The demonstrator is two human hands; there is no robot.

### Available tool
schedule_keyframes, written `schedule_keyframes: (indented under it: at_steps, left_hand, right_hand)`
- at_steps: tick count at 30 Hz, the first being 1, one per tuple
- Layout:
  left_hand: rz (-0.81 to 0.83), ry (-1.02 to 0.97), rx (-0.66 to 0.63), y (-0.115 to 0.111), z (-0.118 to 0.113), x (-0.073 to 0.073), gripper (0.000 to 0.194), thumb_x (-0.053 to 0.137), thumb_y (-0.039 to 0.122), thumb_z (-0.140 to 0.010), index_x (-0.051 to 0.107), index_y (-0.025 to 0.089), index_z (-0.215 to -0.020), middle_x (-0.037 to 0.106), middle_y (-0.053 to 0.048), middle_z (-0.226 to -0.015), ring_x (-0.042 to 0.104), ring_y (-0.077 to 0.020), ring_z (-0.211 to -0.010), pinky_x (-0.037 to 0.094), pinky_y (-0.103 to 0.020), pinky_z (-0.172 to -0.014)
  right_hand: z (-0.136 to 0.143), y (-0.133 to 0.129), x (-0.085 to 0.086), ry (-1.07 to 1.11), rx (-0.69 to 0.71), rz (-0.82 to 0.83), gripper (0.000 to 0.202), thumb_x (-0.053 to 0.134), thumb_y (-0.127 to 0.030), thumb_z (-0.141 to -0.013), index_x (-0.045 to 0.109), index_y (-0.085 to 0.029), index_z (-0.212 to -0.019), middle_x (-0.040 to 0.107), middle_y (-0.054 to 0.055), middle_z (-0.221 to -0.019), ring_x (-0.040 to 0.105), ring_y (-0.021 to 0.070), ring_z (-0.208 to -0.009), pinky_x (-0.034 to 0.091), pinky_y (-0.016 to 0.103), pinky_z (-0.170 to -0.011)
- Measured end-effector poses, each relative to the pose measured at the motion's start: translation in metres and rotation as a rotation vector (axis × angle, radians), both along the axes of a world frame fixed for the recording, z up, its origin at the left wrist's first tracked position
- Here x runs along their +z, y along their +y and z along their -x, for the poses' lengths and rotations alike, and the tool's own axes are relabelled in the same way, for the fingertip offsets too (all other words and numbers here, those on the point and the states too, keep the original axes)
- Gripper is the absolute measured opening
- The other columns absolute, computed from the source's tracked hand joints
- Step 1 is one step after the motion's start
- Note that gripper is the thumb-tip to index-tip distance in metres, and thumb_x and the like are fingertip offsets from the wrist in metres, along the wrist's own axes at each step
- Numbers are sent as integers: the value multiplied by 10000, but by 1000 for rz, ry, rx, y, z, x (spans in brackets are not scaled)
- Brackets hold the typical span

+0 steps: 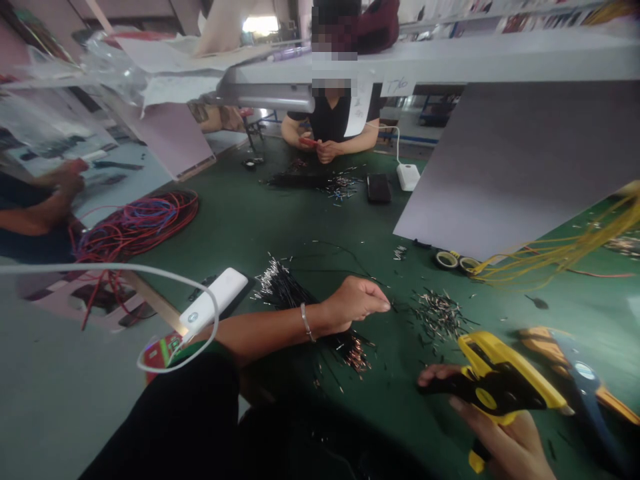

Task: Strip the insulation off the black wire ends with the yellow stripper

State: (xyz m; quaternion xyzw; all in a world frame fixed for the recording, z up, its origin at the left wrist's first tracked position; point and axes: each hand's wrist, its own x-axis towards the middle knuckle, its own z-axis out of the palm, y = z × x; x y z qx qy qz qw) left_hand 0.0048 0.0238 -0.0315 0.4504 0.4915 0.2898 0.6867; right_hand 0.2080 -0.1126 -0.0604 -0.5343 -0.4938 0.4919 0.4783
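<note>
My left hand [355,303] is closed in a pinch, and a thin black wire [395,307] appears to stick out from its fingertips. Under that forearm lies a bundle of black wires [287,283], silvery ends at the far side and coppery ends [357,353] on the near side. My right hand [500,427] is wrapped around a yellow and black wire stripper [505,373], whose jaws lie to the left. Between the two hands a heap of short wire scraps [440,313] is scattered over the green tabletop [230,227].
An orange and blue hand tool [575,367] lies at right, beyond it yellow wires [565,240] and tape rolls [447,260]. A white power bank [215,303] with a cable stands left, near coiled red wires [145,220]. Across the table sits another person [333,127]. A shelf [440,60] hangs overhead.
</note>
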Motion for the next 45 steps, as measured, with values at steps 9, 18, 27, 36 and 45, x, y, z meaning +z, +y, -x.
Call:
schedule_keyframes:
  at_steps: [9, 18, 27, 36, 45]
  left_hand:
    - [3, 19, -4, 1, 1, 1, 104, 644, 46, -693, 597, 100, -618, 414, 78, -428, 285, -9, -370, 145, -200, -396]
    - [-3, -3, -10, 1, 1, -1, 95, 654, 70, -697, 595, 104, -630, 413, 80, -430, 279, -9, -368, 136, -201, -394]
    - [-7, 10, -8, 0, 1, 1, 80, 649, 73, -689, 602, 104, -633, 419, 77, -427, 287, -14, -370, 151, -193, -390]
    - [-5, 16, -8, 0, 0, -2, 82, 651, 68, -687, 603, 103, -631, 430, 75, -440, 292, -13, -375, 154, -188, -387]
    - [-3, 7, -13, 0, 1, -1, 96, 646, 60, -701, 598, 105, -630, 404, 82, -425, 276, -11, -370, 146, -197, -395]
  right_hand:
    - [1, 0, 4, -21, -14, 30, 210, 621, -406, -810, 662, -214, -886, 703, 109, -899, 668, 298, -896, 551, 385, -822]
    - [1, 1, 4, -28, -22, 24, 208, 651, -394, -793, 671, -208, -885, 713, 94, -893, 673, 273, -881, 554, 364, -808]
    - [-1, 1, 2, -42, 1, 34, 206, 632, -412, -808, 660, -221, -879, 706, 96, -890, 670, 280, -865, 549, 392, -824]
    - [4, 0, 4, -26, -37, 16, 223, 656, -425, -783, 675, -217, -862, 710, 90, -865, 682, 269, -836, 562, 343, -799]
    - [-4, 5, 3, -69, 30, 15, 219, 663, -415, -782, 686, -210, -854, 722, 96, -869, 692, 280, -844, 579, 370, -786]
